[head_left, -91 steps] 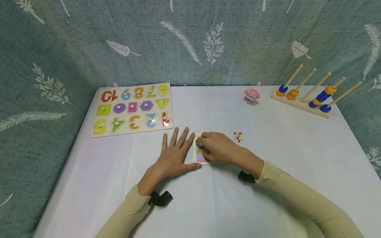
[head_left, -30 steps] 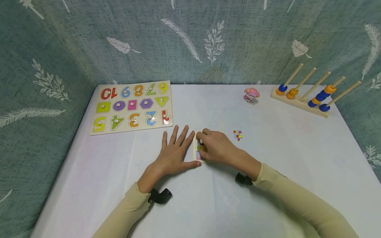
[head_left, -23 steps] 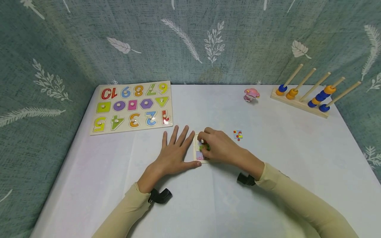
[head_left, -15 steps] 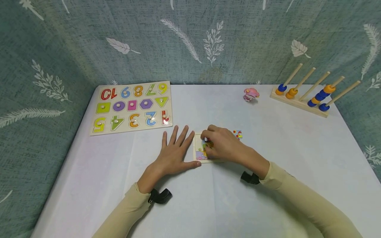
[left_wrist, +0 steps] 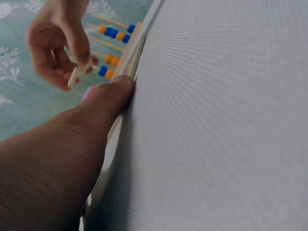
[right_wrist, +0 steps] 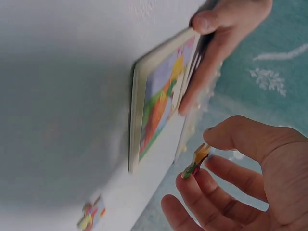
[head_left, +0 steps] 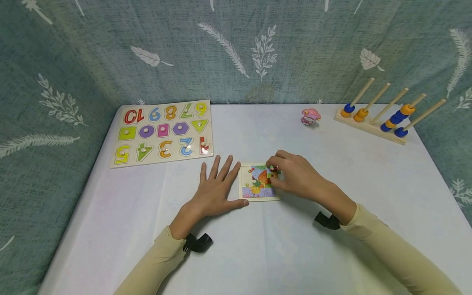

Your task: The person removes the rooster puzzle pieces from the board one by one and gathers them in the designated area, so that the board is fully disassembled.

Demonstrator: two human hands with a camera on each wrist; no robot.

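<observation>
A small wooden jigsaw puzzle tray (head_left: 259, 199) lies on the table, its picture mostly filled with colourful pieces. Bare wood shows along its upper left part. My left hand (head_left: 215, 192) rests with fingers spread at the tray's left side; its thumb and index fingertip touch the frame. My right hand (head_left: 300, 176) pinches a puzzle piece (right_wrist: 196, 161) between thumb and fingers, held above the table near the tray's right side. Another puzzle piece (right_wrist: 91, 214) lies loose on the table in the right wrist view; in the head view the right hand hides it.
A wooden number and shape board (head_left: 162, 133) lies at the back left. At the back stands a pink figurine (head_left: 311, 116). A bead-peg stacker (head_left: 372, 127) with blue and orange beads is at the back right. Patterned fabric (head_left: 236, 49) hangs behind the table.
My right hand has moved rightward from the tray's left part with the piece pinched in it, uncovering most of the puzzle. The left hand has stayed in place.
</observation>
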